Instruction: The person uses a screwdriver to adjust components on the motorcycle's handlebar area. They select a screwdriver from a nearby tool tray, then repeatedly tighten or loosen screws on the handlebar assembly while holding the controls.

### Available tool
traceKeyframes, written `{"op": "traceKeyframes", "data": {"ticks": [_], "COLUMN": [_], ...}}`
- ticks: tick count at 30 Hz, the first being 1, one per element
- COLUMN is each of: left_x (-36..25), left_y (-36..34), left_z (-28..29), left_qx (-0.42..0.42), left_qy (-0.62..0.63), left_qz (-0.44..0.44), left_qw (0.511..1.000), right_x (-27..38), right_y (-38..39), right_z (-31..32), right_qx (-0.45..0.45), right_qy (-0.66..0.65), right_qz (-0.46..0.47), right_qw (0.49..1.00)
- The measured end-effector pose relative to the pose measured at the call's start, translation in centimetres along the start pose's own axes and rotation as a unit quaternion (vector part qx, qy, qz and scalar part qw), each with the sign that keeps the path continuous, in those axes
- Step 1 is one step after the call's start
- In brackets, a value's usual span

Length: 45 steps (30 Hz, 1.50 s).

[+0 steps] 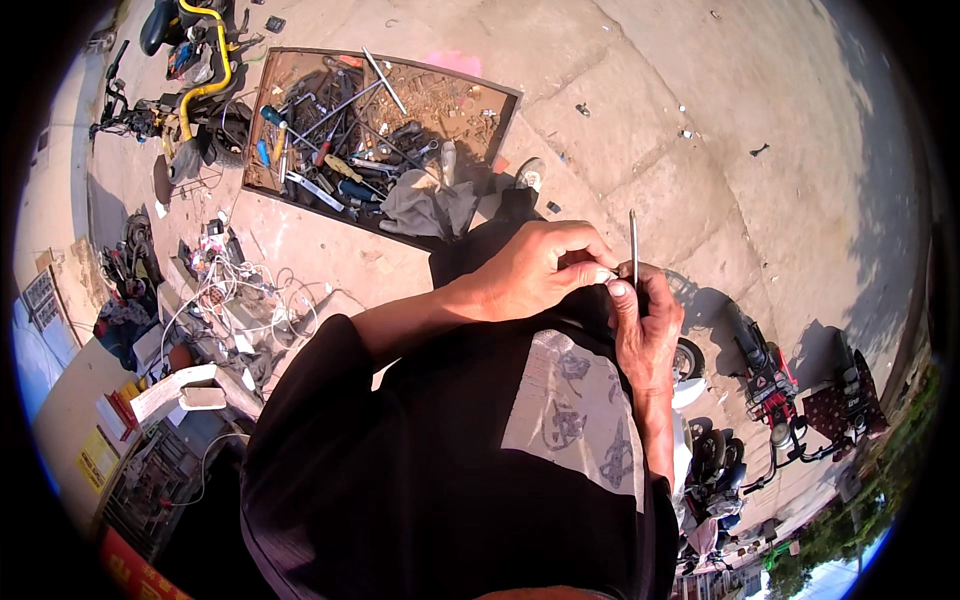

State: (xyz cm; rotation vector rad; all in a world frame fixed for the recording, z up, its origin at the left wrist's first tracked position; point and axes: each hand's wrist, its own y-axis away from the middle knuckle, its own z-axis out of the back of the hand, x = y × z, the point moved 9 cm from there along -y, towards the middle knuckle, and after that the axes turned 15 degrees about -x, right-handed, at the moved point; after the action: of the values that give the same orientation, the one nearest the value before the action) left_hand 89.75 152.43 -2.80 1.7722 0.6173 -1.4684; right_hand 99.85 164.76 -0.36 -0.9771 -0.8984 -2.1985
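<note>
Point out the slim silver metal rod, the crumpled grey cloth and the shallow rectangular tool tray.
Slim silver metal rod (634,243): head view, middle of its shaft.
Crumpled grey cloth (424,206): head view, middle folds.
Shallow rectangular tool tray (505,128): head view, right-hand edge.

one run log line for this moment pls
left hand: pinch closed, contents unclear | right hand: gripping slim metal shaft | tool tray: on ground, ahead-left

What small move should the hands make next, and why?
I'd perhaps tilt the slim metal rod in the right hand away from the left hand: the two hands meet closely at thumbs and fingertips, and the rod juts out right beside them, so it may get in the way. Anything pinched there is too small to tell.
</note>
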Motion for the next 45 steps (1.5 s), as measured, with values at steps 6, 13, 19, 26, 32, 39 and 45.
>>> {"op": "traceKeyframes", "data": {"ticks": [6, 13, 19, 26, 32, 39, 45], "left_x": [1.6, -1.9, -0.9, -1.7, 0.9, 2.8, 1.4], "left_y": [-0.1, -0.5, -1.0, -1.5, -2.2, -4.9, -6.6], "left_z": [-0.8, -1.1, -0.8, -0.6, -0.1, 1.1, 1.2], "left_qx": [0.065, 0.04, 0.021, 0.05, 0.017, -0.014, -0.003], "left_qy": [0.109, 0.001, 0.015, 0.009, 0.109, 0.331, 0.371], "left_qz": [0.161, -0.079, -0.006, -0.009, 0.163, 0.221, 0.212], "left_qw": [0.979, 0.996, 1.0, 0.999, 0.981, 0.917, 0.904], "right_x": [1.9, -2.2, 0.0, -1.3, -1.9, 2.9, 5.9], "right_y": [0.0, 0.5, -0.5, -0.5, -1.2, -1.7, -0.4], "right_z": [0.5, -1.3, 0.0, -1.2, -2.2, 1.6, 3.7], "right_qx": [-0.045, 0.077, -0.022, 0.046, 0.054, -0.059, -0.166], "right_qy": [0.038, -0.264, -0.141, -0.192, -0.346, 0.067, 0.1], "right_qz": [0.126, -0.168, -0.072, -0.138, -0.22, 0.103, 0.191], "right_qw": [0.99, 0.947, 0.987, 0.971, 0.91, 0.991, 0.962]}}
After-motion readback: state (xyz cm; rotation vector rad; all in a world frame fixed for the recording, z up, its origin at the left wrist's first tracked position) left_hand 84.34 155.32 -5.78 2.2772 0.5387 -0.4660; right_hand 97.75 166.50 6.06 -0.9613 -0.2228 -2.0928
